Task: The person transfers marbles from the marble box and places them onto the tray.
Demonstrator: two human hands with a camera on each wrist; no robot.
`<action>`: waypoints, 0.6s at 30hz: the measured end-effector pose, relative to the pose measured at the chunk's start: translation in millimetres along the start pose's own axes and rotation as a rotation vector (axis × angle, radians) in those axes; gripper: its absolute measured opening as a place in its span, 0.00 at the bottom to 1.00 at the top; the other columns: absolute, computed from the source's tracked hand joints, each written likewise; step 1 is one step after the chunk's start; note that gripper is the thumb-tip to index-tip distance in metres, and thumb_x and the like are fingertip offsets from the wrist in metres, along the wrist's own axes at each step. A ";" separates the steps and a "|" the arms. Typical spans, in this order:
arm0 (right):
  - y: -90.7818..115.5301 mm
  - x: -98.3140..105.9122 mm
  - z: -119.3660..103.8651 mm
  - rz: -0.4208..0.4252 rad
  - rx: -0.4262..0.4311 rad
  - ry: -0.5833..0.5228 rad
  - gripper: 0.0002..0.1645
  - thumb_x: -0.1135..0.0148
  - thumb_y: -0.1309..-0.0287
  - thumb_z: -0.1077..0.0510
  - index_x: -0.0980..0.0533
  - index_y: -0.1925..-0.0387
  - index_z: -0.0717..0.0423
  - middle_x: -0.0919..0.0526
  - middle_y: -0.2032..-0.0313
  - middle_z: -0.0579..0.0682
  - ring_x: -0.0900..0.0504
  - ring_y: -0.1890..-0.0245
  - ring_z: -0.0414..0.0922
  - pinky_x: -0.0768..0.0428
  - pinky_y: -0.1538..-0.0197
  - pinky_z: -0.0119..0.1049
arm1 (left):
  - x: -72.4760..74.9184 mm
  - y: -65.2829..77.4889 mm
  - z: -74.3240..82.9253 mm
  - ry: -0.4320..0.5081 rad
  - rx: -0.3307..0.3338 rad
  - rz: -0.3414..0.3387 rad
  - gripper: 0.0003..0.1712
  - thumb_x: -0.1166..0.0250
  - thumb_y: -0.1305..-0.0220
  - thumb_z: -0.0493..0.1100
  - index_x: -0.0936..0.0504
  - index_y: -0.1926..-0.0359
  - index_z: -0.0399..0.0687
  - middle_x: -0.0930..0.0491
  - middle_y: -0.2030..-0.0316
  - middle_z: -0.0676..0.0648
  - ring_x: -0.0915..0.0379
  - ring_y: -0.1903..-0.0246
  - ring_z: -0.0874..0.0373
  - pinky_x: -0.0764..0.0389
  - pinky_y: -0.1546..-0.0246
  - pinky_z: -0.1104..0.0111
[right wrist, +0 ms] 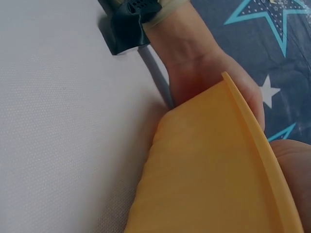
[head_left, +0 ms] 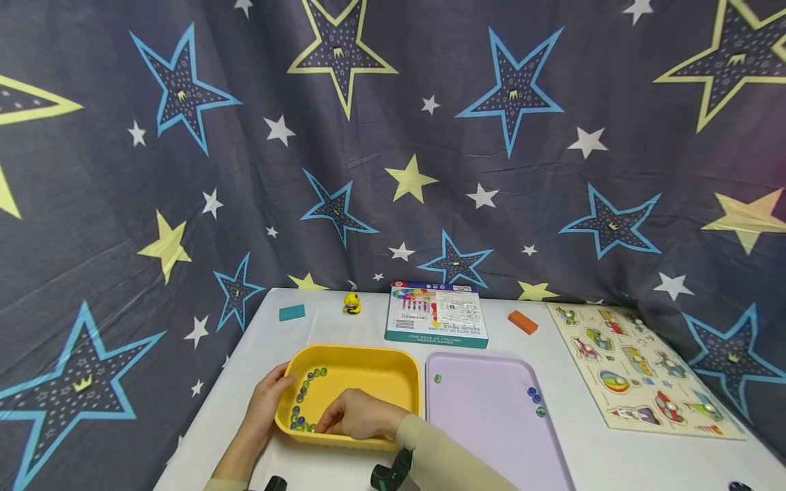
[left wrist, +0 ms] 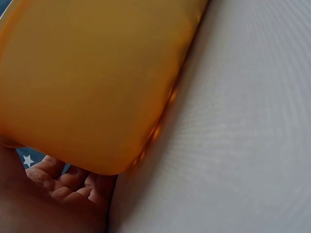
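A yellow tray (head_left: 368,354) with raised walls stands at the front of the table. My left hand (head_left: 265,399) grips its left end, thumb at the rim and fingers outside; the left wrist view shows curled fingers (left wrist: 73,182) by the tray's corner. Inside, several blue and green glass marbles (head_left: 300,395) form a curved line along the left wall. My right hand (head_left: 364,414) reaches over the front wall, its thumb and fingertips pinched together at a green marble (head_left: 312,428) at the line's front end. The fingertips are partly hidden.
A lilac tray (head_left: 485,436) at the right bears a few marbles (head_left: 534,395). Behind stand a boxed bead set (head_left: 437,317), a rubber duck (head_left: 352,303), a teal block (head_left: 291,312) and an orange block (head_left: 523,322). A picture puzzle board (head_left: 645,375) lies far right.
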State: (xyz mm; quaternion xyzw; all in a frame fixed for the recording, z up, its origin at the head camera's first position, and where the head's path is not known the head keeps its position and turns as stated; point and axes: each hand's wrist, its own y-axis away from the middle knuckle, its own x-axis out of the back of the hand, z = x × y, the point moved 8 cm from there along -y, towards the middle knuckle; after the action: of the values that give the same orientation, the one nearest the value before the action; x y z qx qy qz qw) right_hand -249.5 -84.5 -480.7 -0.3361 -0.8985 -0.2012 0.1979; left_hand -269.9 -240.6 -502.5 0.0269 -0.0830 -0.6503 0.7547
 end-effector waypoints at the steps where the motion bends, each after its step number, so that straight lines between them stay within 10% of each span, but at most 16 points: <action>1: 0.0 -0.3 0.0 0.002 -0.004 -0.001 0.06 0.37 0.50 0.63 0.17 0.74 0.48 0.18 0.77 0.39 0.27 0.74 0.34 0.29 0.63 0.26 | 0.5 0.3 -0.1 -0.001 0.000 0.002 0.25 0.49 0.38 0.46 0.34 0.40 0.44 0.34 0.42 0.45 0.40 0.42 0.54 0.42 0.40 0.57; 18: 3.1 1.2 4.6 -0.059 -0.002 -0.043 0.07 0.41 0.45 0.61 0.19 0.73 0.49 0.19 0.77 0.40 0.27 0.76 0.36 0.30 0.70 0.28 | -0.3 1.6 -0.1 0.011 -0.030 -0.003 0.25 0.48 0.38 0.47 0.33 0.41 0.45 0.32 0.43 0.45 0.38 0.46 0.54 0.33 0.57 0.83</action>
State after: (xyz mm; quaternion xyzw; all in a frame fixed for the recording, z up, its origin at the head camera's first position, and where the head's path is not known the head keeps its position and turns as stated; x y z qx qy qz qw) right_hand -249.2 -79.5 -483.2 -0.3136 -0.9120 -0.2005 0.1723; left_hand -268.4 -240.1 -502.4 0.0192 -0.0689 -0.6524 0.7545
